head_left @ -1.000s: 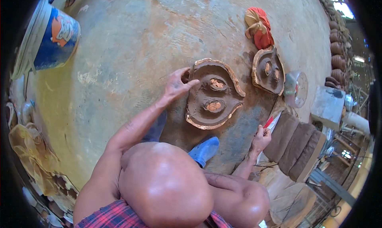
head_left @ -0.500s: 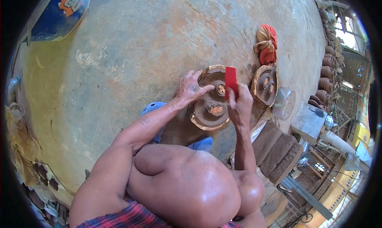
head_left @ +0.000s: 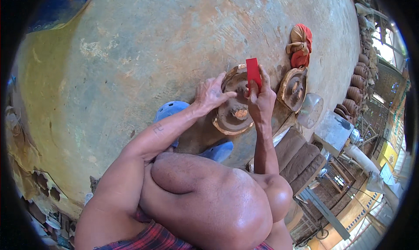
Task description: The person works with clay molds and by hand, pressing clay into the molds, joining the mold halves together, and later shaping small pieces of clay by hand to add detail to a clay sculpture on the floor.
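I see the left hand (head_left: 211, 95) resting flat, fingers spread, on the rim of the clay mould (head_left: 233, 108), gripping nothing. The right hand (head_left: 261, 103) has its fingers closed on a red card scraper (head_left: 253, 74), held upright against the mould's upper edge. The mould lies on the concrete floor (head_left: 144, 53), beside a second mould (head_left: 293, 89).

The left hand (head_left: 211, 94) and right hand (head_left: 261, 102) hide part of the clay mould (head_left: 233, 114).
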`<state>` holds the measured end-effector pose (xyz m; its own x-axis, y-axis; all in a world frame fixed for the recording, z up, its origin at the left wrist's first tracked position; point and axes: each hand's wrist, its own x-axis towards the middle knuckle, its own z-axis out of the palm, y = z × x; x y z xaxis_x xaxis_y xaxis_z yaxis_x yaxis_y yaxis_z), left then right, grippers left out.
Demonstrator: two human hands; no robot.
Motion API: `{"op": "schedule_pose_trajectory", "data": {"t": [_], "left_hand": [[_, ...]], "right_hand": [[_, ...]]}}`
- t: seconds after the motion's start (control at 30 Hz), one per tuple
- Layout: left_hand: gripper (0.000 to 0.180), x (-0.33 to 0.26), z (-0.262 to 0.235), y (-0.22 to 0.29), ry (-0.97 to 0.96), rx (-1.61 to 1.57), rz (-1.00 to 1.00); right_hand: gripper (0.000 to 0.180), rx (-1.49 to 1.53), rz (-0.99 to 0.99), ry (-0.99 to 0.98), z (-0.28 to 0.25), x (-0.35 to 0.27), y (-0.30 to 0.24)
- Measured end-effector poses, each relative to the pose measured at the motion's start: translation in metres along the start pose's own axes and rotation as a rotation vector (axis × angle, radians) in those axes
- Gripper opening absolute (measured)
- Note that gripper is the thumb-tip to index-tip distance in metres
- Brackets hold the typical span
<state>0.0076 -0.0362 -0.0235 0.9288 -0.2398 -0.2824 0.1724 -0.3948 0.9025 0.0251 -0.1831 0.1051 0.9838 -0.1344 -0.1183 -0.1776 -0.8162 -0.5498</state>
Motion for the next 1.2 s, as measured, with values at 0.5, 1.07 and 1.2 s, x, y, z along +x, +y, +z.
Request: {"op": "schedule_pose_trajectory", "data": {"t": [0.5, 1.07, 1.2], "left_hand": [[0.097, -0.026, -0.027, 0.016, -0.167, -0.159, -0.272], [0.123, -0.088, -0.004, -0.003, -0.411, -0.870, -0.670], [0.116, -0.089, -0.001, -0.011, -0.403, -0.844, -0.703]], "right_hand": [[0.056, -0.377, -0.246, -0.093, 0.018, 0.006, 0.012], [0.058, -0.419, -0.306, -0.304, 0.046, 0.006, 0.005], [0.042, -0.370, -0.223, -0.378, 0.046, 0.001, -0.012]]}}
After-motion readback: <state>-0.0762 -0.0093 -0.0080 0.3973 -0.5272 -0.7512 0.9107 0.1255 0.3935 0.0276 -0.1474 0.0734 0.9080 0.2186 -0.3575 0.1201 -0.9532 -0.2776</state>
